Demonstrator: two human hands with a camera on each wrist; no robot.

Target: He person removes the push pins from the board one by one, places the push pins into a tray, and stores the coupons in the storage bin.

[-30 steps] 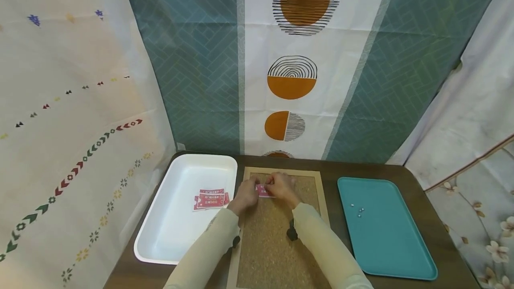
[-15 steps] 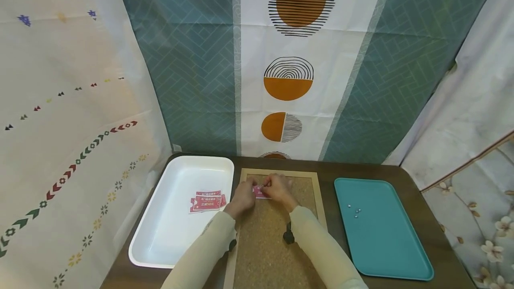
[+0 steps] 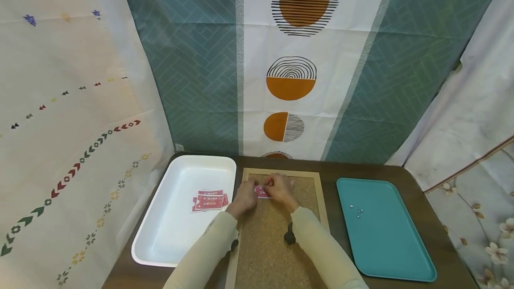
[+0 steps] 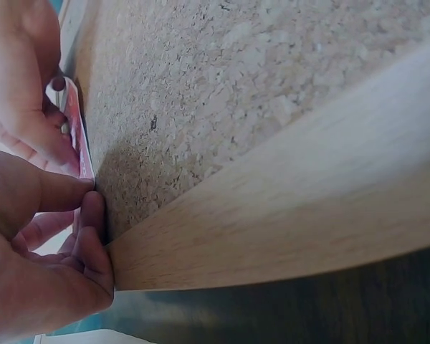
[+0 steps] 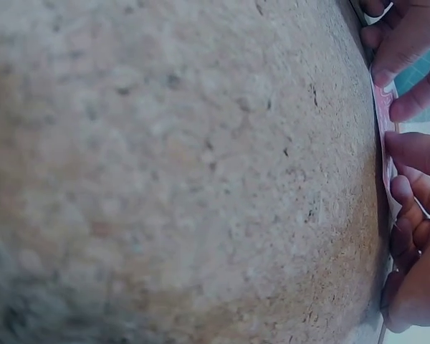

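Observation:
A red coupon [image 3: 263,191] with white print lies against the upper part of a framed cork board [image 3: 277,240]. My left hand [image 3: 246,195] pinches its left end, thumb and finger meeting at the edge in the left wrist view. My right hand [image 3: 281,189] is bent over the coupon's right part, fingertips at its surface. A small silvery pin [image 4: 64,129] shows at the right fingers in the left wrist view, mostly hidden by them. Seen from the right wrist, the coupon [image 5: 385,132] stretches between both hands.
Left of the board, a white tray [image 3: 150,235] holds several red coupons [image 3: 209,201]. A teal tray [image 3: 395,240] at the right has several small silvery pins [image 3: 358,211] in it. The board's wooden frame [image 3: 322,200] edges the cork; patterned curtains [image 3: 201,79] hang behind the table.
The hands stay at the coupon with only slight finger shifts of the right hand. The head view sways a little left and back.

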